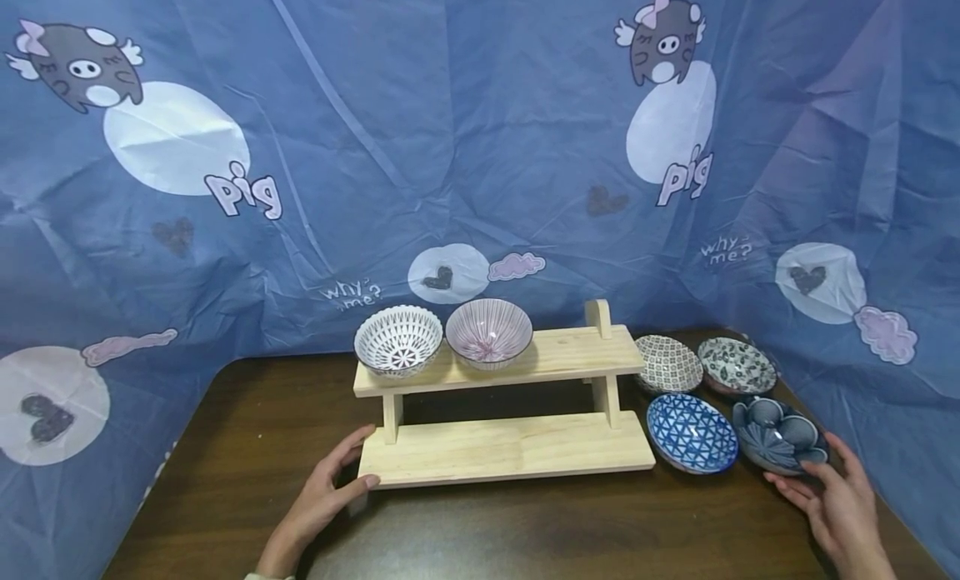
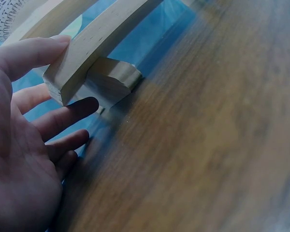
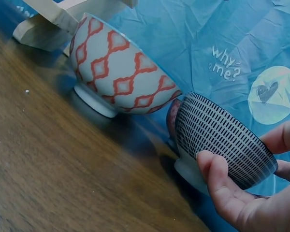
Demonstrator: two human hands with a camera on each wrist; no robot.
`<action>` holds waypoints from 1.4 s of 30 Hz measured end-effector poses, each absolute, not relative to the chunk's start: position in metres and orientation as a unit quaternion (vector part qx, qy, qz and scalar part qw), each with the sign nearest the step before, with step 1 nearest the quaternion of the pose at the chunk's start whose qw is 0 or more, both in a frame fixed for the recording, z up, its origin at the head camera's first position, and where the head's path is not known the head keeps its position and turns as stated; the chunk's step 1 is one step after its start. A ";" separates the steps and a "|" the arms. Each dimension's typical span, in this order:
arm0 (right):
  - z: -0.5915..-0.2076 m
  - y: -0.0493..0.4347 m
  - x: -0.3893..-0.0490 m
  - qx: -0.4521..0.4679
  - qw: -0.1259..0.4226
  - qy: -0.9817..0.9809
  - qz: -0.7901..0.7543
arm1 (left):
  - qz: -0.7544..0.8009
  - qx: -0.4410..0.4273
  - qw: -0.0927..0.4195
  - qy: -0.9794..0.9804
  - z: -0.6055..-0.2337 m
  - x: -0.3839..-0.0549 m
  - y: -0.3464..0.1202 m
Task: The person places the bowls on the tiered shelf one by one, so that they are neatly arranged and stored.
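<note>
My left hand (image 1: pixel 324 490) pinches the left end of a two-tier wooden shelf (image 1: pixel 510 452). In the left wrist view the thumb lies on the lower board (image 2: pixel 94 41) and a finger is under it. With the other hand (image 1: pixel 843 507) I grip a dark blue bowl (image 1: pixel 776 434) with a petal pattern inside, at the right. Its outside, covered in rows of black dashes (image 3: pixel 217 140), shows in the right wrist view, fingers at its rim and side. Beside it sits a blue-and-white triangle-patterned bowl (image 1: pixel 692 434), whose outside carries red diamonds (image 3: pixel 118 65).
On the upper tier stand a white black-patterned bowl (image 1: pixel 398 340) and a purple-striped bowl (image 1: pixel 489 333). Behind the right-hand bowls are a checkered bowl (image 1: pixel 669 364) and a leaf-patterned one (image 1: pixel 738 366). Blue cloth (image 1: pixel 480 147) hangs round the dark wooden table (image 1: pixel 480 534).
</note>
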State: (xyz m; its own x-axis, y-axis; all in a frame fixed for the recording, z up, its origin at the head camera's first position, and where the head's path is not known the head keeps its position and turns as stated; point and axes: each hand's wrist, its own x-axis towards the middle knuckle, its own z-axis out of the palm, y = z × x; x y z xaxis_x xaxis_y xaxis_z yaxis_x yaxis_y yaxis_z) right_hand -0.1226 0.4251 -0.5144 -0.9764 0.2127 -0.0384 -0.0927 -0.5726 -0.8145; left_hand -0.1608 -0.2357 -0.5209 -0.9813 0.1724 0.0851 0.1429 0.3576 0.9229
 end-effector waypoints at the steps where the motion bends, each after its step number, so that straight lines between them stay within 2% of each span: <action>1: -0.514 0.425 -0.122 -0.060 0.087 -0.451 0.886 | 0.559 0.095 0.013 0.824 -0.521 -0.161 -0.236; 12: -0.503 0.423 -0.116 -0.002 0.102 -0.414 0.904 | 0.560 0.103 0.010 0.822 -0.522 -0.161 -0.236; 19: -0.490 0.423 -0.113 -0.016 0.103 -0.451 0.887 | 0.562 0.103 0.012 0.821 -0.523 -0.161 -0.236; 25: -0.478 0.417 -0.115 0.046 0.107 -0.443 0.889 | 0.555 0.084 0.019 0.827 -0.520 -0.162 -0.235; 42: -0.450 0.393 -0.122 0.108 0.069 -0.423 0.897 | 0.562 0.099 0.008 0.821 -0.522 -0.161 -0.235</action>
State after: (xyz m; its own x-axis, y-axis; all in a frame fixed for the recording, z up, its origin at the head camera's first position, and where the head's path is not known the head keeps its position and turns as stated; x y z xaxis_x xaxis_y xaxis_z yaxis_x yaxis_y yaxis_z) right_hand -0.1225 0.3927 -0.4502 -0.9668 0.0328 0.2534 -0.2164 -0.6321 -0.7441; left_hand -0.1605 -0.2352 -0.5223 -0.9801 0.1719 0.0990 0.1544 0.3477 0.9248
